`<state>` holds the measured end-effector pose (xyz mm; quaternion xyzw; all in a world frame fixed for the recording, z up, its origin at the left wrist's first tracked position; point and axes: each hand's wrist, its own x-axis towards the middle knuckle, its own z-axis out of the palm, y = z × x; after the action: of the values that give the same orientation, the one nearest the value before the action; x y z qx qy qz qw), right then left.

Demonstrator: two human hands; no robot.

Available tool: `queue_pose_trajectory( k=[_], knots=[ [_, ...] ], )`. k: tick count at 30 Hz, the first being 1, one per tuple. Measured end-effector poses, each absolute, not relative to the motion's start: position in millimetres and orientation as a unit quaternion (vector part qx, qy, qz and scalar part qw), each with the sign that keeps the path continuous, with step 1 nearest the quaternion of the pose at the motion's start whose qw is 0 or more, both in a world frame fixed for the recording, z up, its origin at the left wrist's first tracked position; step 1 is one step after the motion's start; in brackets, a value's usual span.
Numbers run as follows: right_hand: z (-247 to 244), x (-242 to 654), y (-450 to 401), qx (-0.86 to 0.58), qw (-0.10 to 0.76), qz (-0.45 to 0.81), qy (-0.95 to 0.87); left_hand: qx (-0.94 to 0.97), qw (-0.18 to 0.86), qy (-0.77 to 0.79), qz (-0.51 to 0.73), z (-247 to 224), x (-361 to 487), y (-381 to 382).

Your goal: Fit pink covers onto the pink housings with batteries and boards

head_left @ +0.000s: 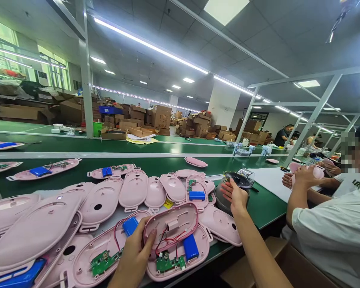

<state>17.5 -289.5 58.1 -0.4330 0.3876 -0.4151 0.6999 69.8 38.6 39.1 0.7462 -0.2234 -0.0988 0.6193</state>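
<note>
My left hand (139, 250) grips a pink plastic shell (171, 224), tilted so that its hollow inside shows a white connector and red and black wires. Behind and below it lies an open pink housing (198, 260) with a green circuit board (169, 262) and a blue battery pack (191, 247). The wires appear to run down towards that board. My right hand (238, 196) is open, fingers stretched out, in front of a dark round container (225, 200) with a black top. Nothing is visible in its palm.
Many pink shells (100, 202) lie piled across the green bench (267, 204), several with boards and blue batteries. A white sheet (273, 182) lies to the right. A co-worker (333, 216) sits there holding a pink part. Metal posts (87, 80) and cardboard boxes (162, 118) stand beyond.
</note>
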Motion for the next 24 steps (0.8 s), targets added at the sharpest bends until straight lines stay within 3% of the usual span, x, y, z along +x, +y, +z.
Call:
queue_pose_trajectory(
  k=[12,16,18,21,24],
  knots=[
    [53.3,1.1,-294.3,-0.392,0.707,-0.45,0.379,0.758,0.597,-0.248,-0.085,34.4,75.4,38.8],
    [54.5,-13.7,-274.1,-0.417,0.687,-0.462,0.375,0.763,0.589,-0.25,-0.094,30.1,73.6,41.0],
    [60.2,-20.8,-248.2,-0.503,0.671,-0.442,0.318,0.757,0.594,-0.256,-0.09,30.3,71.1,41.7],
    [75.9,-23.3,-198.8,-0.738,0.589,-0.315,0.096,0.74,0.612,-0.265,-0.086,30.9,69.8,40.8],
    [91.7,-8.6,-156.7,-0.893,0.397,-0.19,-0.099,0.72,0.628,-0.283,-0.089,30.0,70.1,38.7]
  ],
)
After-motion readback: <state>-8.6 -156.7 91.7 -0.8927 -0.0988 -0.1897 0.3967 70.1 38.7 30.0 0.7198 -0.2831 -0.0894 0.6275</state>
